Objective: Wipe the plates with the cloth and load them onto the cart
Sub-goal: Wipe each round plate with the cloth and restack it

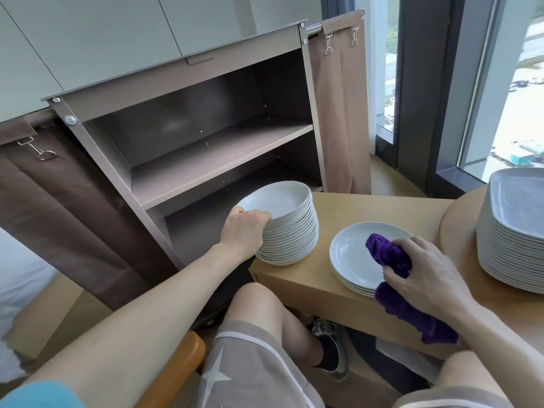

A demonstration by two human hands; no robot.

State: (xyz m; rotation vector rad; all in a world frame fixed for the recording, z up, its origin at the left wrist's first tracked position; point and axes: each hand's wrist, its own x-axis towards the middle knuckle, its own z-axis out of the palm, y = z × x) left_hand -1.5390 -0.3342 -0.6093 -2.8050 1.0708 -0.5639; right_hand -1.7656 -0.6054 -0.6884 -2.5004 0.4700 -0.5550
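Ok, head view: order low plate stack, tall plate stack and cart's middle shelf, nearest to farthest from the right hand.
1. low plate stack, beneath the right hand and its cloth.
2. tall plate stack, left, gripped by the left hand.
3. cart's middle shelf, farther back left.

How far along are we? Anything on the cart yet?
Nothing loaded: the cart shelves in view are bare. The left hand grips the top dish of the tall stack; the right hand holds the cloth over the short stack. Those and the big stack at right remain.
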